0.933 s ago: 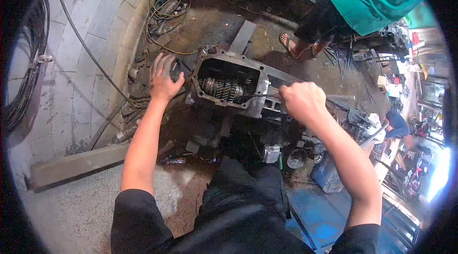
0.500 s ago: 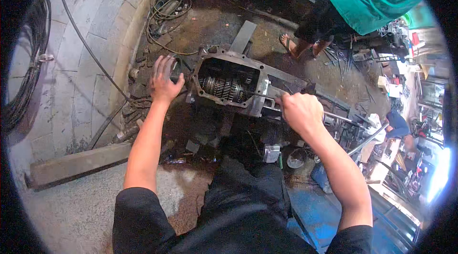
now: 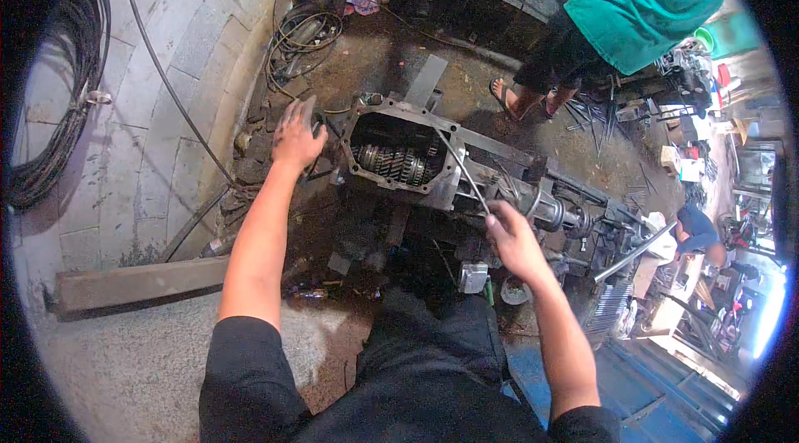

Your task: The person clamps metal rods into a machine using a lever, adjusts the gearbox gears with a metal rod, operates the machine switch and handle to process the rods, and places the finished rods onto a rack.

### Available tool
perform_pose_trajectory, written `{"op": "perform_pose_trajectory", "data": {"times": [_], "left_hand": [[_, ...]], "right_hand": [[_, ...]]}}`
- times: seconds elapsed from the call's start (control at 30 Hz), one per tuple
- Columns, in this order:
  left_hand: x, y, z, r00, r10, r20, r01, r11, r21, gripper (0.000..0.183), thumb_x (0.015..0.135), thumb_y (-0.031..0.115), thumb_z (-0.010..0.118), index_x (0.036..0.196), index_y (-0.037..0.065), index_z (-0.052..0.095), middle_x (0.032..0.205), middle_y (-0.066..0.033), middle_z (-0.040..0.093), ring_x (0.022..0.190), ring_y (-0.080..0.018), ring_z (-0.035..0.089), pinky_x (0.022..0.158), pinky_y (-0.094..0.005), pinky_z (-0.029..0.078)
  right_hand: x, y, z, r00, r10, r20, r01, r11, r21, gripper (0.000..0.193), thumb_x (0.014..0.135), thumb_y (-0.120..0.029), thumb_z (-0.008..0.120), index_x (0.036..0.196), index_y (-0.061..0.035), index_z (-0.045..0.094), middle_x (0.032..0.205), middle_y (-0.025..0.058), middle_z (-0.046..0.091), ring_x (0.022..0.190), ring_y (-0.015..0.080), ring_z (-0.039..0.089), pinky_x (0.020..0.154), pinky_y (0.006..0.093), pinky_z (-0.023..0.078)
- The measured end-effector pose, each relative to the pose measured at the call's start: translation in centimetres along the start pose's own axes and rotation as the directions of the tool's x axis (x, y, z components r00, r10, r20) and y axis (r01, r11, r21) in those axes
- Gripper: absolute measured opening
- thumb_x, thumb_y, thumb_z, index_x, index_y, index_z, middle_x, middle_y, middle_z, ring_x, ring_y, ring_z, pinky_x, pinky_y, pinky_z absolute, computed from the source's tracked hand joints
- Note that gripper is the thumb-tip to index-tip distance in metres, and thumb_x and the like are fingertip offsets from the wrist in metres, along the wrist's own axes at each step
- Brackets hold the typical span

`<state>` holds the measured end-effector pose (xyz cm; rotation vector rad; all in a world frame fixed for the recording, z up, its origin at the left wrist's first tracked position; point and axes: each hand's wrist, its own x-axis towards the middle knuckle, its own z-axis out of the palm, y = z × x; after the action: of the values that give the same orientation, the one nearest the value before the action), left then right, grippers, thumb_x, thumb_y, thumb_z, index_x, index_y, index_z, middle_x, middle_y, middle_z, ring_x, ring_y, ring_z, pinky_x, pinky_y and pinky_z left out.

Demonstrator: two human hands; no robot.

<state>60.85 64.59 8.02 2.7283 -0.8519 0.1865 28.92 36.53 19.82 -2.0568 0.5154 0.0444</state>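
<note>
A metal gearbox housing (image 3: 387, 183) lies lengthwise before me, its top uncovered. Inside it, a row of toothed gears (image 3: 398, 163) shows. My right hand (image 3: 518, 245) is closed around the lower end of a thin metal rod (image 3: 466, 173), which slants up and left across the housing's right rim. The rod's upper tip is at the opening's upper right corner. My left hand (image 3: 298, 139) is at the housing's left end beside a dark round part (image 3: 319, 121), fingers extended and thumb apart. Its fingertips look dark; whether they touch the part I cannot tell.
A person in a green top (image 3: 645, 6) and sandals stands beyond, at the upper right. Coiled cables (image 3: 71, 85) hang on the left block wall. A long beam (image 3: 141, 289) lies at the lower left. Metal parts and rods (image 3: 595, 118) litter the floor to the right.
My right hand has moved down and slightly left. The rod now slants steeply over the housing's right rim instead of lying nearly level. My left hand stays at the housing's left end.
</note>
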Motion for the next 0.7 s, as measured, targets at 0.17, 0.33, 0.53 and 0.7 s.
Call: {"op": "perform_pose_trajectory", "data": {"times": [0.17, 0.33, 0.53, 0.7], "left_hand": [[-2.6, 0.6, -0.6, 0.989, 0.085, -0.124, -0.085, 0.996, 0.0, 0.063, 0.08, 0.026, 0.061, 0.137, 0.009, 0.04, 0.137, -0.0136, 0.045, 0.131, -0.0309, 0.038, 0.109, -0.0434, 0.032], [-2.0, 1.0, -1.3, 0.969, 0.048, -0.243, -0.08, 0.989, -0.124, 0.047, 0.084, 0.025, 0.059, 0.126, 0.006, 0.051, 0.133, -0.0155, 0.05, 0.129, -0.0355, 0.041, 0.105, -0.0442, 0.036], [-5.1, 14.6, -4.0, 0.88, -0.046, -0.472, -0.208, 0.857, -0.471, 0.014, 0.086, 0.006, 0.054, 0.096, 0.0, 0.061, 0.097, -0.017, 0.062, 0.095, -0.0341, 0.057, 0.088, -0.0413, 0.044], [-17.2, 27.9, -0.4, 0.997, 0.077, 0.005, -0.036, 0.519, -0.854, 0.011, 0.08, 0.006, 0.063, 0.089, 0.002, 0.068, 0.088, -0.0134, 0.068, 0.083, -0.0285, 0.066, 0.077, -0.0359, 0.052]], "right_hand": [[-6.8, -0.5, 1.7, 0.919, 0.378, 0.109, -0.372, 0.744, 0.555, 0.035, 0.098, -0.017, 0.049, 0.128, 0.0, 0.046, 0.063, -0.0035, 0.044, 0.051, 0.0052, 0.04, 0.046, 0.0217, 0.035], [-12.6, 1.3, 2.6, 0.881, 0.472, 0.017, -0.379, 0.684, 0.624, 0.041, 0.098, -0.013, 0.047, 0.138, -0.0057, 0.042, 0.062, -0.0047, 0.043, 0.05, 0.0037, 0.038, 0.044, 0.0203, 0.031], [-16.3, 4.8, 2.9, 0.831, 0.552, -0.07, -0.338, 0.602, 0.724, 0.044, 0.097, -0.018, 0.051, 0.139, -0.0065, 0.042, 0.06, -0.005, 0.042, 0.047, 0.0034, 0.037, 0.041, 0.019, 0.029], [-15.3, 6.3, 4.1, 0.858, 0.504, -0.101, -0.289, 0.635, 0.716, 0.043, 0.098, -0.018, 0.049, 0.138, -0.0035, 0.044, 0.06, -0.0054, 0.042, 0.046, 0.0034, 0.036, 0.04, 0.0188, 0.029]]}}
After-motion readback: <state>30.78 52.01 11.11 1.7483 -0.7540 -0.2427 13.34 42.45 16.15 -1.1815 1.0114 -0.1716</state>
